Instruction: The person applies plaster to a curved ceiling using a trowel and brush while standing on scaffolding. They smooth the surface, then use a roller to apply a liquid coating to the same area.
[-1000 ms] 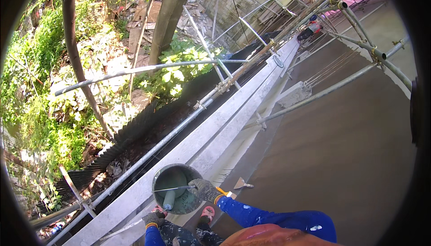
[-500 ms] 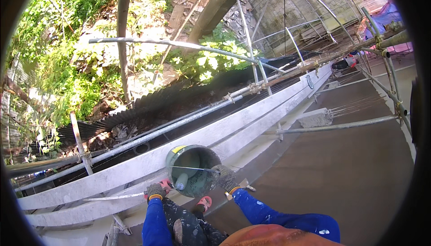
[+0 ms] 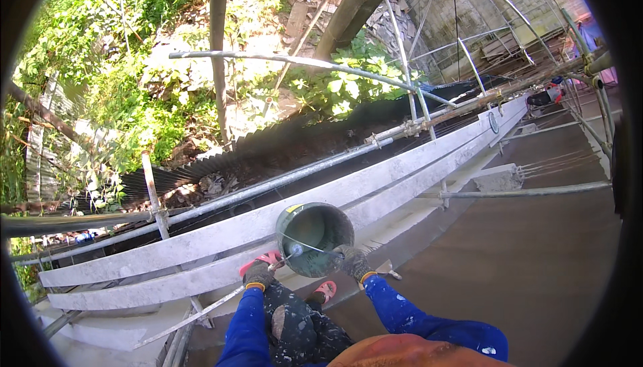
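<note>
My fingers [image 3: 349, 257], gloved, are curled shut on the rim of the green bucket [image 3: 315, 236], low centre of frame; my left hand [image 3: 258, 274] grips its wire handle [image 3: 295, 249]. Risk: the tilted bucket slips, spilling over the grey ledge [image 3: 201, 240].

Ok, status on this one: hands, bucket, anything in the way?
Left hand gloved, at the thin rod by the bucket. Right hand gloved, gripping the bucket's rim. Bucket tilted toward the ledge. Trowel beside the right hand.
</note>
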Available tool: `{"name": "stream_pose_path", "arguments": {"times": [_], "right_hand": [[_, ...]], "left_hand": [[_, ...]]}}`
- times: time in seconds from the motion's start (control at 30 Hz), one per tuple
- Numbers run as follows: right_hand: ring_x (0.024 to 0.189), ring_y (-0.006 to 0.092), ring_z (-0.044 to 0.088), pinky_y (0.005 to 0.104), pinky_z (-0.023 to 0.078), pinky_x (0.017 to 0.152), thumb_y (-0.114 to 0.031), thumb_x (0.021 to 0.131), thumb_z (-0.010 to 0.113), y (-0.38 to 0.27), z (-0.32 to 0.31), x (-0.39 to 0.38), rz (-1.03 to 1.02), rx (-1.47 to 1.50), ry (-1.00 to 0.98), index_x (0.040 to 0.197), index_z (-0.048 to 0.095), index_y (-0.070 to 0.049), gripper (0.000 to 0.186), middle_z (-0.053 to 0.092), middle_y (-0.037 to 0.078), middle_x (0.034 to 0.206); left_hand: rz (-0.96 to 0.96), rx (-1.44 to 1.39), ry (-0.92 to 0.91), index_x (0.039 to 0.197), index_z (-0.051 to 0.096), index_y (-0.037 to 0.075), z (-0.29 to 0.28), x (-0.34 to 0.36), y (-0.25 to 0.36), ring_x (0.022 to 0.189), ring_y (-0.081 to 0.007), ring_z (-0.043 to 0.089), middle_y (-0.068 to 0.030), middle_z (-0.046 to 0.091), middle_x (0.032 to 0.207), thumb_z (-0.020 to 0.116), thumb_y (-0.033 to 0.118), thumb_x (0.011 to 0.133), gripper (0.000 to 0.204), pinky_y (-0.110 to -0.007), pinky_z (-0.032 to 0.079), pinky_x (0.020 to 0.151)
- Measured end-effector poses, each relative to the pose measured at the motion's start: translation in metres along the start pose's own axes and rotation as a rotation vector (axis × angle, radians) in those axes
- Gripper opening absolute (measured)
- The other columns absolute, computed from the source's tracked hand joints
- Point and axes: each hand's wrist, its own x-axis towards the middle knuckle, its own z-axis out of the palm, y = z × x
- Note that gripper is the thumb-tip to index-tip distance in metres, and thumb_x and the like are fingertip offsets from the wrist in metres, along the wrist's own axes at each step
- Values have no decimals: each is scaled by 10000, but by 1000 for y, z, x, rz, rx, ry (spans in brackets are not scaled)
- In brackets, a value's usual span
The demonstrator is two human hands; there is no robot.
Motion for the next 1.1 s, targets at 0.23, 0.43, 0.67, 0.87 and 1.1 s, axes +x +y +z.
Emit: {"name": "stream_pose_path", "arguments": {"times": [0.23, 0.43, 0.67, 0.87, 1.1], "right_hand": [[996, 377, 657, 483, 497, 883, -451, 901, 605, -57, -14, -2, -98, -76, -149, 1030, 703, -110, 377, 697, 180, 1035], [1036, 405, 637, 495, 476, 913, -541, 928, 546, -95, -19, -40, 0, 17, -64, 1055, 695, -58, 522, 684, 221, 1068], [1043, 407, 623, 477, 464, 917, -508, 926, 583, -82, -60, -109, 11, 306, 85, 1061, 686, -18, 519, 680, 237, 1042], [999, 412, 622, 480, 464, 895, -452, 953, 573, -84, -69, -175, -38, 336, 132, 1123, 676, -41, 456, 675, 209, 1071], [757, 197, 644, 365, 500, 688, -371, 958, 611, -27, -58, -176, -28, 463, 180, 980, 713, -72, 317, 669, 71, 788]], "left_hand": [[-96, 33, 90, 1047, 710, 119, 40, -4, -24, 1043, -371, 651, -186, 677, 1128, 602, 333, 873, 297, -484, 512, 874], [-6, 85, 133, 1304, 567, 207, 11, -68, 1, 1019, -398, 666, -166, 708, 1073, 616, 476, 885, 500, -484, 514, 878], [-93, 193, -56, 1267, 618, 118, -39, -151, 32, 1075, -398, 652, -208, 676, 1174, 508, 614, 909, 621, -490, 492, 947], [-46, 260, 49, 1136, 693, 99, -64, -218, 79, 994, -396, 670, -210, 700, 1065, 507, 677, 882, 658, -503, 513, 876], [87, 398, 11, 1074, 697, 141, -88, -236, 128, 1002, -362, 675, -168, 705, 1054, 557, 456, 889, 391, -500, 517, 861]]}}
